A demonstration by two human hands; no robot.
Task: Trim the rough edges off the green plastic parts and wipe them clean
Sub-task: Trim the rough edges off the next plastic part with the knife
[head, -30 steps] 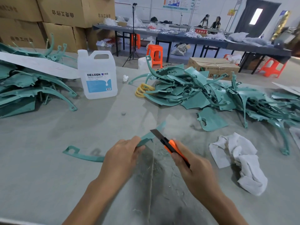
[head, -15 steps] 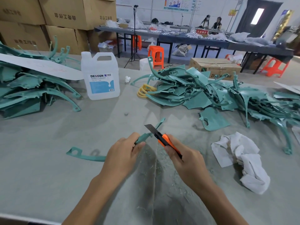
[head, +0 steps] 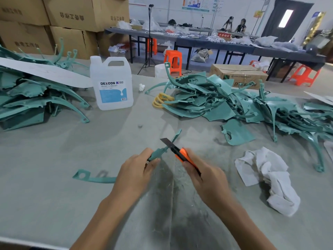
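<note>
Two bare hands work over a grey bench (head: pixel 45 159). Our left hand (head: pixel 137 170) holds a long curved green plastic strip (head: pixel 158 152) partway along. Its grip is closed round the strip, so the far tip rises off the bench and the eyelet end trails out to the left. Our right hand (head: pixel 203 172) has its grip clenched round an orange utility knife (head: pixel 177 150). The extended blade lies against the strip's edge, just past the left thumb. We judge the left hand sits this close to steady the thin plastic at the cut, with the blade angled away from us to shave off flash.

Pale shavings (head: pixel 177 170) lie on the bench under the strip. A crumpled white rag (head: pixel 266 177) lies right of the strip, near enough for the wipe that follows. Beyond the strip to the right sprawls a heap of green parts (head: pixel 225 103), with a loose flat green piece (head: pixel 236 132) between heap and strip. Beyond the strip to the left stands a white DEXCON jug (head: pixel 111 85). Further left of it is a second stack of green parts (head: pixel 36 98). The left thumb is what sits closest to the blade.
</note>
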